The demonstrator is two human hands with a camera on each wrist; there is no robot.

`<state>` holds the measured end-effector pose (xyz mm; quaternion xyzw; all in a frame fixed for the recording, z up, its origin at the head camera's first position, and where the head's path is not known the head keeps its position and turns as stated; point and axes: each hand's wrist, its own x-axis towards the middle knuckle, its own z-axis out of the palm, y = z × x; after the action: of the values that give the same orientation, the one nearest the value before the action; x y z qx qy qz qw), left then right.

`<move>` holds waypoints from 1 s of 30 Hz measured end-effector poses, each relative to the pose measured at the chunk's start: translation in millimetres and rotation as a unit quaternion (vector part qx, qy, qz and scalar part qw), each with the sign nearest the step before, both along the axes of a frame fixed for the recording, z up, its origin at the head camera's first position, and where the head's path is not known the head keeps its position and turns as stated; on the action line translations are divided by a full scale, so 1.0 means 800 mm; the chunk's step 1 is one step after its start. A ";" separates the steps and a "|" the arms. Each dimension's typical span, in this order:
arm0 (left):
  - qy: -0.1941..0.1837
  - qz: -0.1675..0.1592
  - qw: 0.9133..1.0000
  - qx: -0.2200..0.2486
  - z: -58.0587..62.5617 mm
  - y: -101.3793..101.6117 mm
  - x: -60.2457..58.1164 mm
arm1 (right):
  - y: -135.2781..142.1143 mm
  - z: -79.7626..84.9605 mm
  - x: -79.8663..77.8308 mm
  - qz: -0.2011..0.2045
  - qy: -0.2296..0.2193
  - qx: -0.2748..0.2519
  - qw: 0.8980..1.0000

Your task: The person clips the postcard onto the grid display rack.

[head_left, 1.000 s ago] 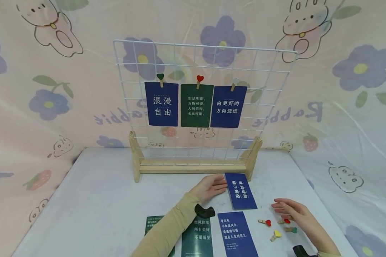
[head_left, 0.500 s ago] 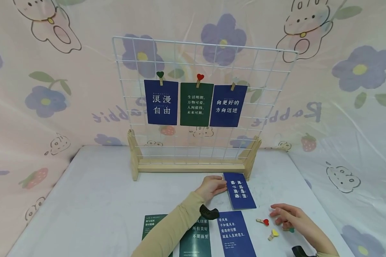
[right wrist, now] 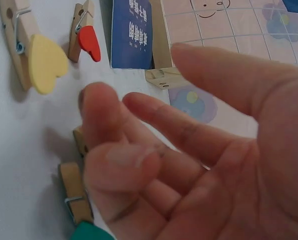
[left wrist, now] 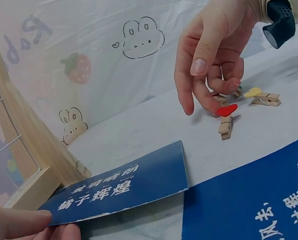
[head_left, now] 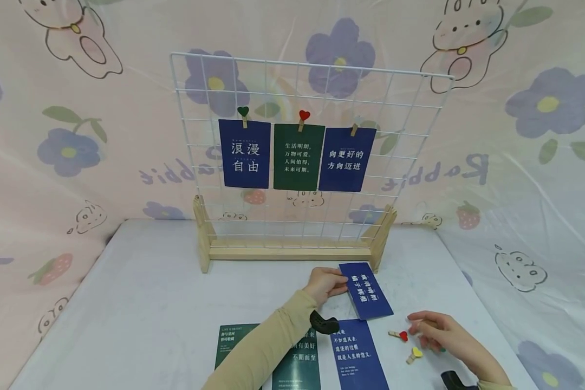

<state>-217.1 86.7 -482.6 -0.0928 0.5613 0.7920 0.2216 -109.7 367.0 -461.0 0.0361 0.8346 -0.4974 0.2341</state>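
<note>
My left hand (head_left: 324,285) pinches the left edge of a blue card (head_left: 369,293) with white lettering. In the left wrist view, that card (left wrist: 119,185) is tilted, its near edge lifted above the white table. My right hand (head_left: 442,337) hovers with loosely bent fingers over small wooden clothespins and holds nothing. A clothespin with a red heart (head_left: 398,336) and one with a yellow heart (head_left: 414,355) lie left of its fingers. Close under the fingers lies a clothespin with a green heart (right wrist: 75,192); another is mostly hidden behind them.
A white wire grid rack (head_left: 292,252) on a wooden base stands at the back. Three cards hang on it from heart clothespins, including a green card (head_left: 299,157). Near the front lie another blue card (head_left: 358,355) and two green cards, one a larger-print card (head_left: 296,374), partly under my left sleeve.
My left fingers have closed on the blue card's edge and shifted it slightly right, tilting it up. My right hand has moved slightly left and down over the clothespins.
</note>
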 end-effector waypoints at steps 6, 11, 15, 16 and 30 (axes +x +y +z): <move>-0.006 0.006 1.000 -0.001 0.002 0.004 0.000 | -0.001 -0.001 0.000 0.011 -0.003 0.006 1.000; -0.007 0.010 1.000 -0.003 0.001 0.005 -0.002 | -0.002 -0.005 -0.002 0.026 -0.001 0.012 1.000; -0.006 0.014 1.000 -0.002 0.001 0.004 -0.003 | -0.002 -0.005 -0.002 0.031 -0.004 0.010 0.999; -0.006 0.013 1.000 -0.002 0.002 0.002 -0.003 | -0.002 -0.005 -0.002 0.033 -0.005 0.009 0.999; 0.004 0.005 1.000 0.006 0.006 -0.018 -0.002 | -0.007 -0.004 -0.004 0.058 -0.006 0.003 0.998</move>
<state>-218.4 72.2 -477.8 -0.0912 0.5570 0.7968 0.2159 -112.7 361.6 -463.9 -0.0087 0.8355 -0.4798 0.2677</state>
